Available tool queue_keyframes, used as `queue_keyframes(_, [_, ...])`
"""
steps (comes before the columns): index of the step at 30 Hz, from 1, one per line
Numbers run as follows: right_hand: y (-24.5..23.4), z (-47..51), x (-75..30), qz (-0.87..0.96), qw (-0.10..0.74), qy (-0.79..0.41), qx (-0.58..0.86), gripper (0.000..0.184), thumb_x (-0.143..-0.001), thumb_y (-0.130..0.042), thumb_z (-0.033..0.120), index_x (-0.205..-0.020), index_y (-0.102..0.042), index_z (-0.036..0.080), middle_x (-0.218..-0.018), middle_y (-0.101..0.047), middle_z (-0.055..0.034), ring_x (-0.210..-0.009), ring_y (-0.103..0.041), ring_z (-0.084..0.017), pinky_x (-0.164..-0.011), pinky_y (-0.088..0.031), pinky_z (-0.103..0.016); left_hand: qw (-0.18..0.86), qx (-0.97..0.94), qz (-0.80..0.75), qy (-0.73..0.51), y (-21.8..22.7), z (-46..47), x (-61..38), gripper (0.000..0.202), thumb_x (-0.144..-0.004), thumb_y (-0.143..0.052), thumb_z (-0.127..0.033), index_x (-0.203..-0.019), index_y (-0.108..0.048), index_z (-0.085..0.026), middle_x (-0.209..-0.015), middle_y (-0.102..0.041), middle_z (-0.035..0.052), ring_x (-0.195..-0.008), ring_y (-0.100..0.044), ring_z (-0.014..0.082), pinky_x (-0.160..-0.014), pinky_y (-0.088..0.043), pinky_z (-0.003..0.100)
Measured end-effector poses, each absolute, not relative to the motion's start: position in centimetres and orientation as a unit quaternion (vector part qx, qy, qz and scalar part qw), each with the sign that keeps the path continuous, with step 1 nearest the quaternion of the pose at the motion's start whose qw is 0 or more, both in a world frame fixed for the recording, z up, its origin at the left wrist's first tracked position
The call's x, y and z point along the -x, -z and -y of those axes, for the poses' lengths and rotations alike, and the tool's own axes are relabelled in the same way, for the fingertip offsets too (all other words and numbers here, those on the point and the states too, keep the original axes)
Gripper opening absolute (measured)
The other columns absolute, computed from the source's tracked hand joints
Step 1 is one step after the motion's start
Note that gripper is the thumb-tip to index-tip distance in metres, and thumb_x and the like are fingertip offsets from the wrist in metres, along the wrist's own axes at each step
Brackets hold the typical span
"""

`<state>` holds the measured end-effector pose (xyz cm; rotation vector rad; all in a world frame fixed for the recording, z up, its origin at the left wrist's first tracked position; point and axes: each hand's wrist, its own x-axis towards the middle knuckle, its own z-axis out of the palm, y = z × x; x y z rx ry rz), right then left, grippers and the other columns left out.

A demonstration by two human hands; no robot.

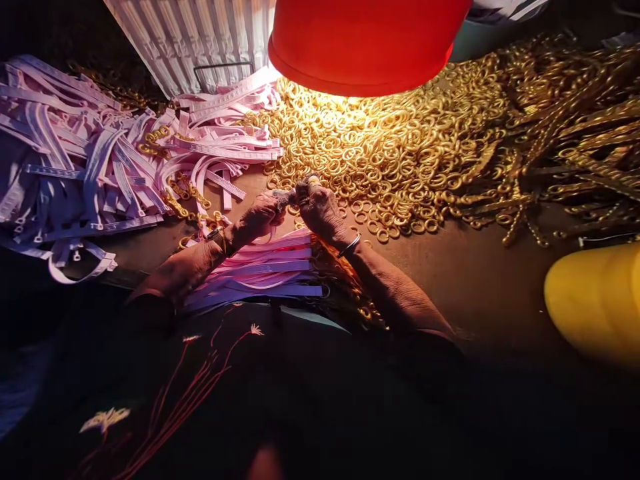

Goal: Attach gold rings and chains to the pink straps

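Observation:
My left hand [257, 217] and my right hand [320, 210] meet at the fingertips around a small grey piece [284, 197], which is too small to identify. A gold ring seems pinched at my right fingertips, though I cannot be sure. Just behind my hands lies a large heap of gold metal rings [385, 153]. A bundle of pink and blue plastic strips [255, 270] lies under my wrists. A metal bangle [350, 245] circles my right wrist, and a watch [216, 239] sits on my left.
A red lampshade [365, 40] hangs low ahead. Pink strips [75, 147] are piled left, and gold chains [565, 133] right. A yellow plastic container [595, 300] stands at right on the brown work surface [480, 267]. Dark embroidered cloth [150, 400] fills the foreground.

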<state>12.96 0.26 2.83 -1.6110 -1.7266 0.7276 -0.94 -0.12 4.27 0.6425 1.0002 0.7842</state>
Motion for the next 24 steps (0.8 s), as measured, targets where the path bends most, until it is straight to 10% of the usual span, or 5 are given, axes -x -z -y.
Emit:
queue_keyframes(5, [-3.5,-1.3,-14.3,0.673,0.270,-0.429,0.540,0.034,-0.096,-0.041,0.025,-0.062,-0.041,0.020,-0.054,-0.040,0.0021,-0.052,-0.036,-0.010,-0.053,-0.029,-0.025,0.739,-0.320,-0.465,-0.368,-4.1,1.2,0.3,0.027,-0.084,-0.061,-0.009,-0.062,-0.047,-0.014,-0.038,-0.029,-0.0095,-0.032,-0.020,0.0014,-0.039,-0.011,0.018])
queue_keyframes(15, [-6.0,1.0,-13.6,0.736,0.318,-0.309,0.512,0.027,-0.097,-0.042,0.037,-0.079,-0.050,0.018,-0.070,-0.053,-0.0016,-0.063,-0.044,-0.012,-0.063,-0.034,-0.026,0.692,-0.411,-0.480,-0.348,-6.4,1.1,2.1,0.030,-0.080,-0.071,-0.014,-0.055,-0.055,-0.011,-0.046,-0.053,0.0009,-0.037,-0.043,0.0048,-0.039,-0.027,0.018])
queue_keyframes(24, [-10.4,10.7,-14.4,0.773,0.228,-0.291,0.515,0.027,-0.087,-0.059,0.040,-0.102,-0.050,0.019,-0.061,-0.053,0.0010,-0.048,-0.037,-0.011,-0.050,-0.019,-0.026,0.716,-0.464,-0.459,-0.246,-12.5,4.7,4.2,0.023,-0.069,-0.082,-0.015,-0.056,-0.064,-0.007,-0.041,-0.045,-0.0017,-0.033,-0.031,0.0018,-0.036,-0.014,0.017])
